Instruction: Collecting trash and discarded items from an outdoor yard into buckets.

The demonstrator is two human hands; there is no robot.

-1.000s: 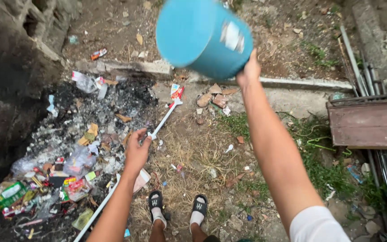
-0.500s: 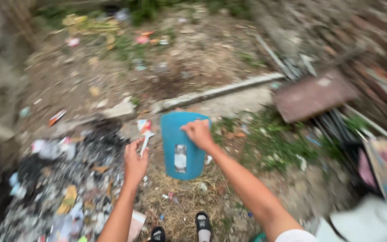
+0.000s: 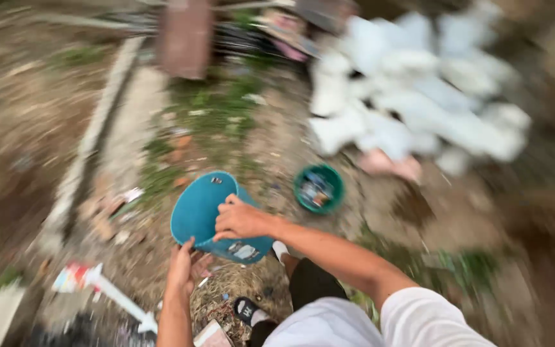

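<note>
Head view, blurred by motion. Blue bucket was tipped on its side with its mouth turned up and away from the person; nothing showed inside, so any emptying looked done, and the carrying-off appeared to be what was left. Right hand was curled over the near rim, fingers closed on it in a firm grip. Left hand sat just below the bucket's base; its fingers looked partly spread against the underside, but the blur hid whether they gripped or only steadied. Beyond the right fingers a small green tub stood on the dirt. Left of the left fingers lay a white stick. A sandalled foot showed below both hands.
</note>
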